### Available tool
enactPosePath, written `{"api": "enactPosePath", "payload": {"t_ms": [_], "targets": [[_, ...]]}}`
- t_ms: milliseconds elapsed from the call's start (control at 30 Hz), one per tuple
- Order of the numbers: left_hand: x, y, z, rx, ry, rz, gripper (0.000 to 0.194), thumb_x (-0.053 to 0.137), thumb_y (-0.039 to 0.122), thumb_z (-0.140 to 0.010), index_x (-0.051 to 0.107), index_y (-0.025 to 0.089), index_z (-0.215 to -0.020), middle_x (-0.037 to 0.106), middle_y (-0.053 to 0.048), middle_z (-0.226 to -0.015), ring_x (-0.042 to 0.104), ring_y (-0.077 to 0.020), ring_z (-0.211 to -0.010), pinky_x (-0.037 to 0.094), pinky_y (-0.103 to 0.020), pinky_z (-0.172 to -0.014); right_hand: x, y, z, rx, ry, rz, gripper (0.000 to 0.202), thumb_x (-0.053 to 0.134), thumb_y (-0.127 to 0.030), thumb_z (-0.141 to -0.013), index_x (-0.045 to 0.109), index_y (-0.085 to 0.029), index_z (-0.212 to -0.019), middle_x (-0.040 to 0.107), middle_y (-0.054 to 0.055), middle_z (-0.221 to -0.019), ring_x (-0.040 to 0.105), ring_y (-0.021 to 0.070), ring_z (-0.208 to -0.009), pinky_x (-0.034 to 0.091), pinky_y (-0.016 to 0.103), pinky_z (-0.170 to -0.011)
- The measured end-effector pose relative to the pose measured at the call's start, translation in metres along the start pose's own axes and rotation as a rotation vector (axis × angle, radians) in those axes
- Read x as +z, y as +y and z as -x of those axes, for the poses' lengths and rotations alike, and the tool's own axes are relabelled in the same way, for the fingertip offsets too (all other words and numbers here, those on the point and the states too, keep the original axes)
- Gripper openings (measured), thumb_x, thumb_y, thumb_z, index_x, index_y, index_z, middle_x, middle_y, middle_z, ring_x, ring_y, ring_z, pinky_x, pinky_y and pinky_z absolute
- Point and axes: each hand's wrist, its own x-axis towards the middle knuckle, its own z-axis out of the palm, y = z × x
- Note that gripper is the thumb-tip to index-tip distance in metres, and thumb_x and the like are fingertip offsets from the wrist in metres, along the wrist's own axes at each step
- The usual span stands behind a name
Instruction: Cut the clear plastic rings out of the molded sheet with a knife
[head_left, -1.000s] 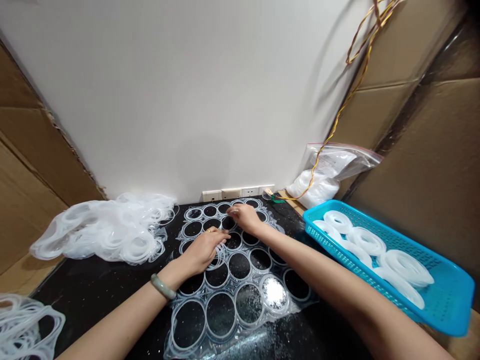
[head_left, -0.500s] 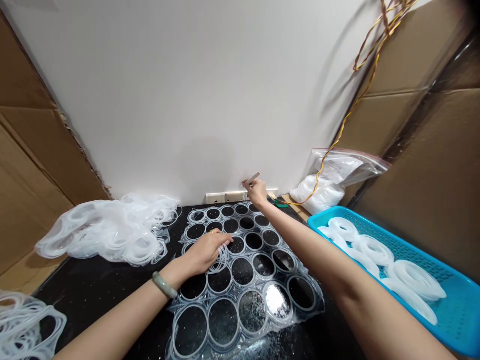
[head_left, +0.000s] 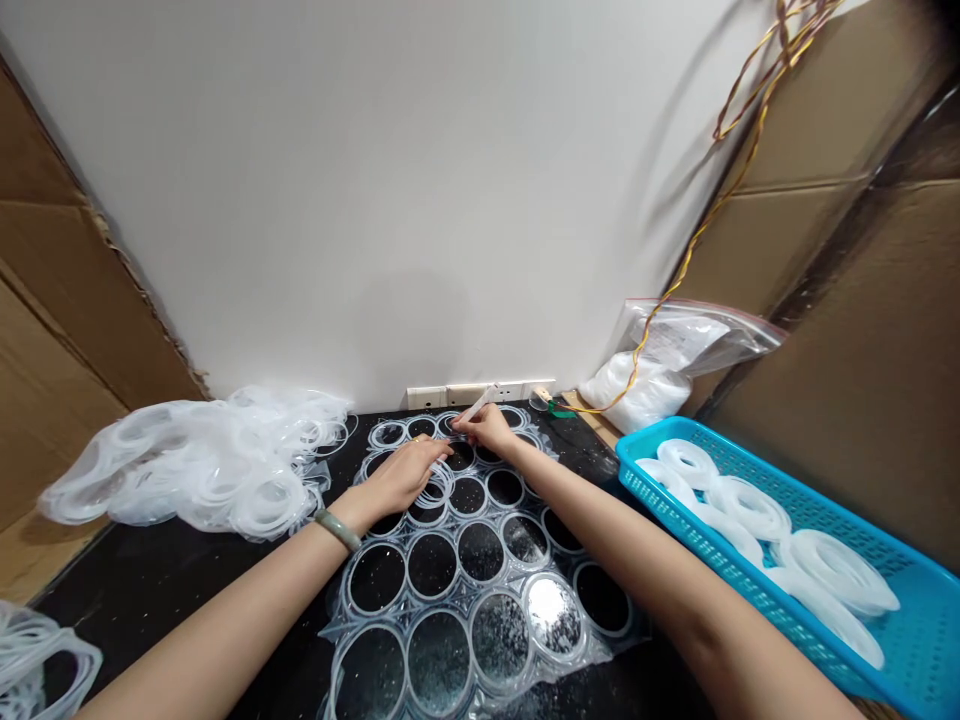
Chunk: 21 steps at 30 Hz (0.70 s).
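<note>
The right hand (head_left: pixel 491 430), upper middle of the table area, has its thumb and fingertips closed together on a thin pale stick (head_left: pixel 482 400), which tilts up to the right. These fingertips are low over the far part of the clear sheet (head_left: pixel 466 599). The left hand (head_left: pixel 401 475) is just beside, at lower left of it, with the fingers close together and a little bent. Thin rings (head_left: pixel 448 490) lie under them and touch the hand; the thumb side is hidden, so I cannot tell if they are gripped.

The sheet, with rows of big round outlines, spreads on the black table (head_left: pixel 180 570) from the centre to the bottom of the frame. On the left wrist is a green-grey bracelet (head_left: pixel 337 530).

At centre left there is a white pile (head_left: pixel 187 460), and in the bottom left corner, some loose rings (head_left: pixel 45 650). In the lower right, the blue basket (head_left: pixel 637 480) bears white coils (head_left: pixel 840 570). Behind it is a plastic bag (head_left: pixel 637 390), with a twisted wire (head_left: pixel 686 255) passing in front. The sockets (head_left: pixel 465 395) are low on the wall (head_left: pixel 375 150).
</note>
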Motion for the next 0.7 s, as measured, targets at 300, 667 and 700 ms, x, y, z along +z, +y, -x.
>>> {"api": "enactPosePath", "payload": {"t_ms": [300,667,700], "targets": [[-0.0027,0.0034,-0.0018,-0.004,-0.003,-0.015,0.040,0.035,0.007,-0.087,0.059,0.019,-0.118,0.064,-0.010,-0.100,0.058,-0.0235,-0.096,0.044,-0.036,-0.084,0.0016,0.0055,-0.0015,-0.042,-0.029,0.036,0.016,0.073,-0.024,-0.069,0.070,-0.009,-0.072,0.069,0.006,-0.069,0.048,0.0065,-0.040,0.038,0.018,-0.040],[0.0050,-0.0040,-0.0043,-0.013,0.015,-0.036,0.038,0.037,0.007,-0.086,0.061,0.019,-0.113,0.063,-0.008,-0.096,0.055,-0.0228,-0.092,0.044,-0.035,-0.082,0.0032,-0.0007,-0.0006,-0.124,-0.061,0.316,0.011,0.066,-0.017,-0.079,0.075,-0.011,-0.083,0.072,0.006,-0.077,0.055,0.0094,-0.042,0.042,0.019,-0.045],[0.0049,-0.0045,-0.0050,-0.017,0.017,-0.034,0.038,0.037,0.007,-0.086,0.061,0.019,-0.112,0.062,-0.008,-0.096,0.055,-0.0225,-0.092,0.044,-0.034,-0.082,0.0032,-0.0019,-0.0001,-0.138,-0.064,0.351,0.011,0.066,-0.017,-0.079,0.075,-0.012,-0.084,0.072,0.006,-0.078,0.056,0.0096,-0.044,0.043,0.020,-0.047]]}}
